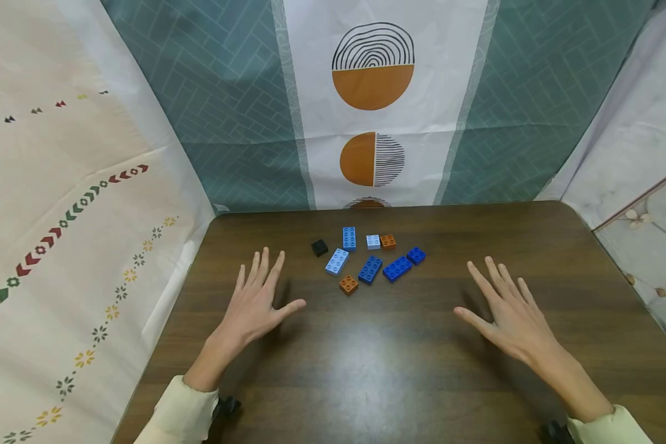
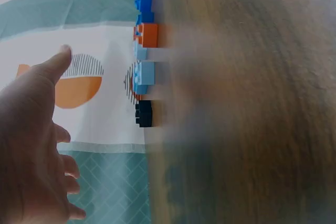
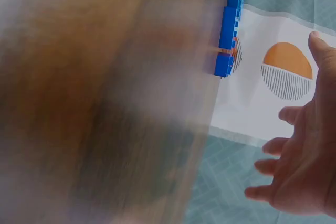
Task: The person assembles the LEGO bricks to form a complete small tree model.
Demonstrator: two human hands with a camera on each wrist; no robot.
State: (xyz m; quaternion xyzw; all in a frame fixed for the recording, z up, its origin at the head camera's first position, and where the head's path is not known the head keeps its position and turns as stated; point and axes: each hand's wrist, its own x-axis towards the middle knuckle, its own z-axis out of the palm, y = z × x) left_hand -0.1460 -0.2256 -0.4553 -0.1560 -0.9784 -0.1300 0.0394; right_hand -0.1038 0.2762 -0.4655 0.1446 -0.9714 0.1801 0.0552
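My left hand [image 1: 257, 311] hovers over the table with its fingers spread, left of a loose group of toy bricks and holding nothing. On the other side my right hand [image 1: 507, 314] is spread the same way, also bare. Between them lie a black brick [image 1: 319, 248], two light blue bricks [image 1: 349, 238] [image 1: 337, 262], a small pale blue brick [image 1: 373, 242], two orange bricks [image 1: 388, 241] [image 1: 348, 285], a blue brick [image 1: 370, 270], a longer bright blue brick [image 1: 397, 269] and a small blue brick [image 1: 416, 255]. Both wrist views show the bricks apart from the hands.
The brown wooden table [image 1: 366, 382] has rounded far corners. Behind it hangs a teal and white cloth [image 1: 233, 92] with orange circle prints. A patterned pale cloth [image 1: 89, 216] hangs at the left, and another white cloth [image 1: 633, 154] at the right.
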